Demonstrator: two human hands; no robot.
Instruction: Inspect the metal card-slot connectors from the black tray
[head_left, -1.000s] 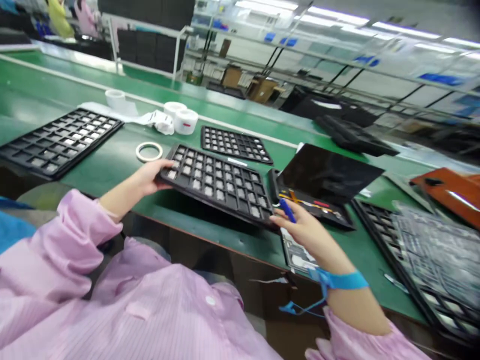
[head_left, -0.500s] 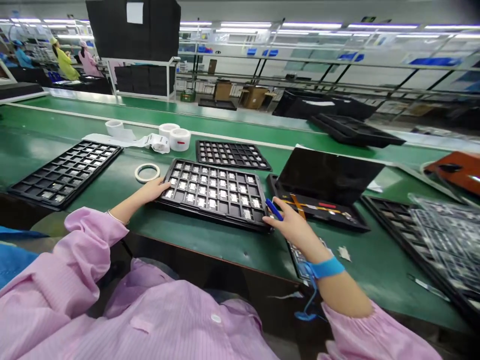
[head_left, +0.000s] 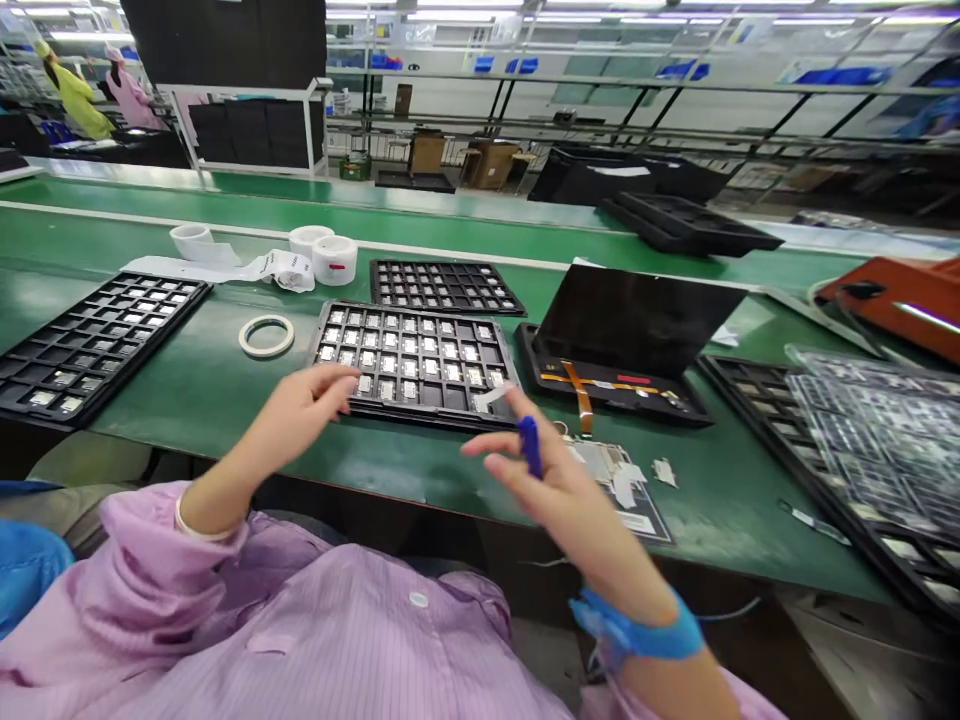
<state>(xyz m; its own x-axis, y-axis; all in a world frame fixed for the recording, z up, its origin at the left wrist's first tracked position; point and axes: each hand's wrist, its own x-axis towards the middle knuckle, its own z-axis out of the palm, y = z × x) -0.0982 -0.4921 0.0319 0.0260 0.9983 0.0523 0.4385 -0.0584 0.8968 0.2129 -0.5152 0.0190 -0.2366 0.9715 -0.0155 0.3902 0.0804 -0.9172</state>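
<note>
first, right hand (head_left: 570,500): narrow pinch, held a blue tool (head_left: 530,446) upright, just off the near right corner of the black component tray (head_left: 316,345).
left hand (head_left: 300,410): empty, fingers loosely curled, just beside the tray's near edge.
tray: lay flat on the green bench (head_left: 150,400), most pockets filled with small silver parts.
left of tray: tape roll (head_left: 266,319).
right of tray: open black case (head_left: 637,320).
</note>
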